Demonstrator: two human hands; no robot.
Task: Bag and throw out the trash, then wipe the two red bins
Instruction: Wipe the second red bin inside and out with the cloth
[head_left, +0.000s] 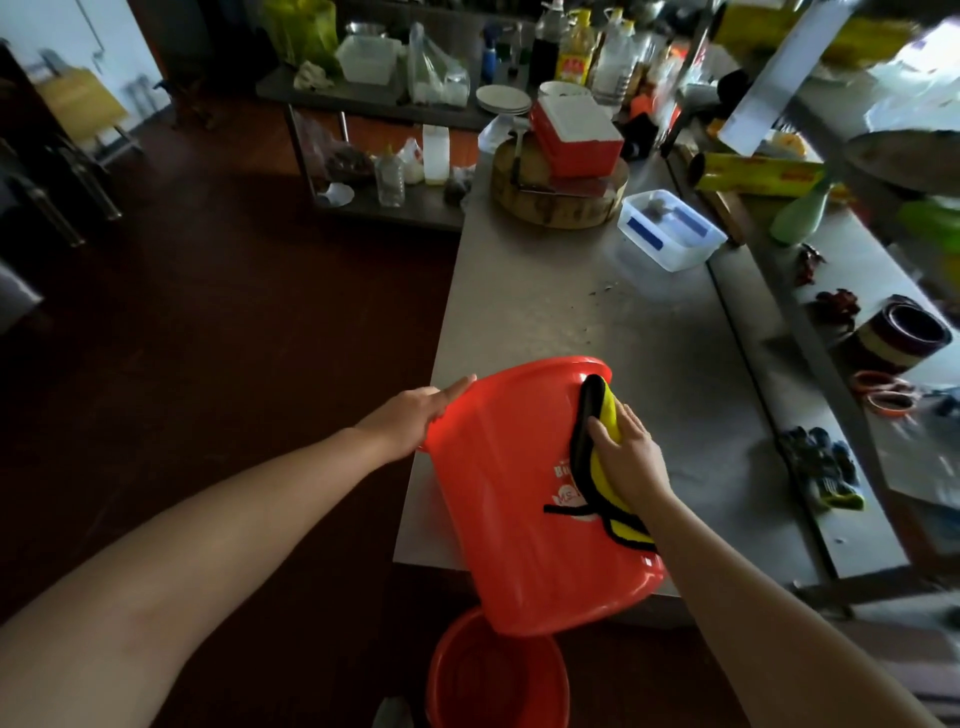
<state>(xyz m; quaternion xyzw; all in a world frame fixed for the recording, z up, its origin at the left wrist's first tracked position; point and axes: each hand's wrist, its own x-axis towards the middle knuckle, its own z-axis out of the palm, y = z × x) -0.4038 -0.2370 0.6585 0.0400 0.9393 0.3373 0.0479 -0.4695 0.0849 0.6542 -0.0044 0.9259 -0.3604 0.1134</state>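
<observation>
A red plastic bin (498, 519) lies on its side on the near corner of the steel table (597, 322), its wide end hanging over the edge toward me. My left hand (415, 415) rests flat on the bin's left side near its far end, fingers straight. My right hand (631, 457) presses a yellow cloth with black edging (597, 467) against the bin's upper side. A second red bin (493, 675) stands upright on the floor just below, mouth up.
On the table beyond stand a round wooden chopping block (558, 200) with a red box (576, 135) on it and a clear plastic tub (670, 228). A lower shelf at right holds gloves (821, 467) and a bowl. A cluttered steel rack fills the back. Dark floor lies to the left.
</observation>
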